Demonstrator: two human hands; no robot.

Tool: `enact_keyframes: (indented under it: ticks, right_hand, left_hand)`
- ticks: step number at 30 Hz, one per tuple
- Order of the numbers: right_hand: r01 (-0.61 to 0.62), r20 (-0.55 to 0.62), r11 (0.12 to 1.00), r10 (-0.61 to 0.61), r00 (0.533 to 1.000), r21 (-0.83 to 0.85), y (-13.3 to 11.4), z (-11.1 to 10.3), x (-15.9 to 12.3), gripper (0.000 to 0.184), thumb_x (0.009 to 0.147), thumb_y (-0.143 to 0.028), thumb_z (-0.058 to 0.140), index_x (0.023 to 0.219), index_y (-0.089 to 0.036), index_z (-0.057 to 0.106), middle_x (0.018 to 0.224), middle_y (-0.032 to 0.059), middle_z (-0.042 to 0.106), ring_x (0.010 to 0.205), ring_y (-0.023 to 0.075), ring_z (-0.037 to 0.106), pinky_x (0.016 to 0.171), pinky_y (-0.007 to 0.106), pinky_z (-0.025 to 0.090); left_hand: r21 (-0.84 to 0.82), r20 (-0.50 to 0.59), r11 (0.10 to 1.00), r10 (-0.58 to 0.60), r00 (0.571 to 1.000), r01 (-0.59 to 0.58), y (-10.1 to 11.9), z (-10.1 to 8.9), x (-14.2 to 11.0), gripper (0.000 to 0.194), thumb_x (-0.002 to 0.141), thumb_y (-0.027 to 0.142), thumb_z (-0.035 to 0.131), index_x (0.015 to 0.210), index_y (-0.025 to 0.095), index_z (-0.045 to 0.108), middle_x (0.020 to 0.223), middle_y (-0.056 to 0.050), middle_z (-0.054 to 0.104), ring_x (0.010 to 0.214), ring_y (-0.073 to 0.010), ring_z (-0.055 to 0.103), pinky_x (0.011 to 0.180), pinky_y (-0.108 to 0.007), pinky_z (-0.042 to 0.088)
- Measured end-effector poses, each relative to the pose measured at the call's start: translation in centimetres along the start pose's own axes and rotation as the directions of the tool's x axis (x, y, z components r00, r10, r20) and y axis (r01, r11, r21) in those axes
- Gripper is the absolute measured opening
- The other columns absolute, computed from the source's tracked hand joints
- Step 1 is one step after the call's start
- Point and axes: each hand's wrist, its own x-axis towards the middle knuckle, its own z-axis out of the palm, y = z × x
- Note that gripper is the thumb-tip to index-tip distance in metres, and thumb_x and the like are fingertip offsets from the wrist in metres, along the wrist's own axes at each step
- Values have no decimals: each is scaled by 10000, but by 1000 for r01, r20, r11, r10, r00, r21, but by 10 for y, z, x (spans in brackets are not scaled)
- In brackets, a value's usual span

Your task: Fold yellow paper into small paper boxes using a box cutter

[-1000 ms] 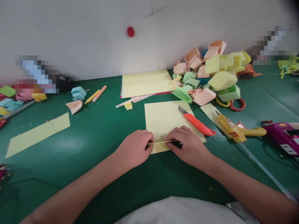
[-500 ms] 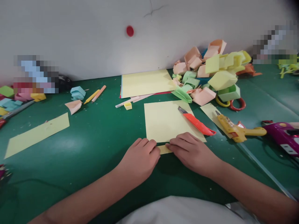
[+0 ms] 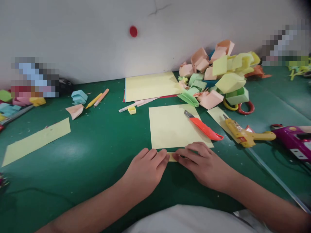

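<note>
Holding a narrow yellow paper strip (image 3: 172,157) at both ends, we have it on or just above the tabletop (image 3: 102,136), toward the near edge and just short of a larger pale yellow sheet (image 3: 170,126). Our left hand (image 3: 145,170) has its fingers bunched over the strip's left end; our right hand (image 3: 206,166) has the other end under its fingertips, and only a short middle stretch shows in the narrow gap between. How tightly either hand grips, we cannot tell. A red cutter (image 3: 204,127) lies across the sheet's right edge, its blade pointing toward the far edge of the tabletop. Right of it, a yellow glue gun (image 3: 246,137) rests over another pale strip (image 3: 218,117). Along the far edge we see a stack of sheets (image 3: 150,87) and, to its right, a heap of folded paper pieces (image 3: 230,83). Well to our left lies a long pale strip (image 3: 36,141).
</note>
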Motion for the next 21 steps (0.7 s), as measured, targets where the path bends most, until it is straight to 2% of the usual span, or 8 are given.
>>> enact_keyframes:
  ticks: [2,4,6,10,13,17,21]
  right_hand:
    - [23,34,1000,-23,999,-1,1,0,-5,432,929,-44,456,1306,-141,644,1280,79,697,1056,271,529,917,461,462]
    - [29,72,999,-30,997,18,-1,-3,-9,472,921,-58,453,1359,-139,611,1410,55,636,1166,299,500,964,494,423]
    - [-2,124,998,-5,992,58,-4,-7,-13,485,933,-106,467,1403,-150,577,1491,27,572,1295,318,442,1022,515,380]
    - [-124,208,989,105,973,85,-10,-15,-15,501,965,-242,523,1466,-249,522,1537,-22,518,1397,330,383,1078,555,324]
    - [-155,212,985,135,968,78,-12,-19,-12,475,981,-283,528,1457,-296,531,1513,-47,543,1380,328,409,1088,564,294]
    - [-146,145,986,133,980,83,-13,-19,-2,377,985,-323,549,1349,-264,629,1418,-32,638,1303,314,476,1094,538,277]
    - [-130,59,988,125,990,81,-17,-17,15,265,1006,-300,513,1128,-213,732,1172,13,766,1061,250,591,1117,506,263]
  left_hand:
    - [-5,85,1000,-30,996,31,4,-1,-8,400,1011,153,429,1384,115,568,1439,-79,589,1047,-235,581,785,-393,418]
    - [-18,152,995,-91,984,95,8,-5,-16,464,1043,281,394,1480,155,485,1558,-45,480,1216,-274,519,870,-421,412]
    - [-26,190,993,-105,976,111,9,-9,-22,507,1052,342,354,1533,195,418,1623,-17,380,1393,-302,389,947,-447,385]
    - [-45,238,994,-91,967,104,5,-16,-26,539,1042,353,360,1560,203,370,1650,-26,316,1489,-319,271,998,-463,358]
    - [-66,248,990,-102,963,122,1,-19,-25,538,1032,334,392,1556,213,377,1642,-34,333,1511,-332,239,1028,-475,353]
    - [-115,230,982,-120,966,150,-1,-21,-24,501,1025,314,411,1518,234,446,1592,-43,431,1509,-318,273,1071,-489,340]
    - [-140,210,979,-118,970,150,-2,-22,-19,467,1034,360,415,1484,254,489,1560,-30,479,1477,-293,348,1090,-491,310]
